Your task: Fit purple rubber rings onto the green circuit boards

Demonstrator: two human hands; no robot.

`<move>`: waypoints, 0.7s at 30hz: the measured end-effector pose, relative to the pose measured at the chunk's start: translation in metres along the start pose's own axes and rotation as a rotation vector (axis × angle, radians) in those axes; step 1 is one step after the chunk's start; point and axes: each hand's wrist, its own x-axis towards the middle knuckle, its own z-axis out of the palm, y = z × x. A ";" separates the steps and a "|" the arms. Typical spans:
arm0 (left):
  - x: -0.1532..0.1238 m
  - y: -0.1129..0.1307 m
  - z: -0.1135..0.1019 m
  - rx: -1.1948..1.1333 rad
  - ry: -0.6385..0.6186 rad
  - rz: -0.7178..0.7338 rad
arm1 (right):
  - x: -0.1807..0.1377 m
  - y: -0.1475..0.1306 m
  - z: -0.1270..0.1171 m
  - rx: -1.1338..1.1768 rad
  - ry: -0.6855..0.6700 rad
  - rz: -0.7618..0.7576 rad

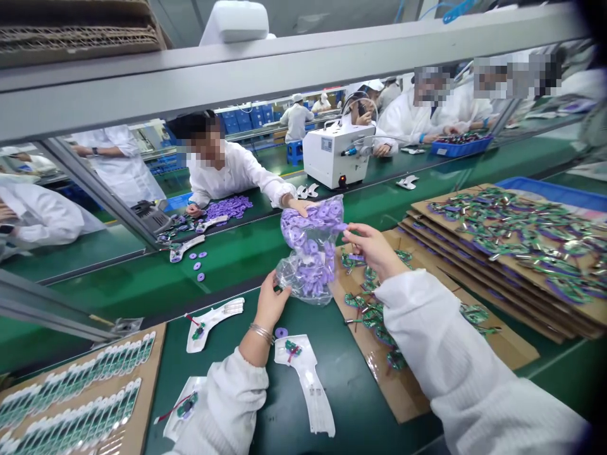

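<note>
My left fingers [270, 282] pinch the bag [313, 249] low down; my right fingers [356, 231] pinch its higher side. Its long way runs up and down.

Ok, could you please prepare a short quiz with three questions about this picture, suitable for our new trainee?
1. True or false: the clear plastic bag is between the person's left hand and right hand.

2. Which colour are the discs inside this bag?
A) green
B) purple
C) white

3. Fill in the gap: at the right, many green circuit boards lie on top of stacked sheets of ____.

Key: 1. True. 2. B. 3. cardboard.
</note>
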 end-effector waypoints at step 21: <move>-0.003 -0.013 0.000 0.244 -0.057 0.066 | -0.088 -0.022 0.025 0.095 -0.039 -0.067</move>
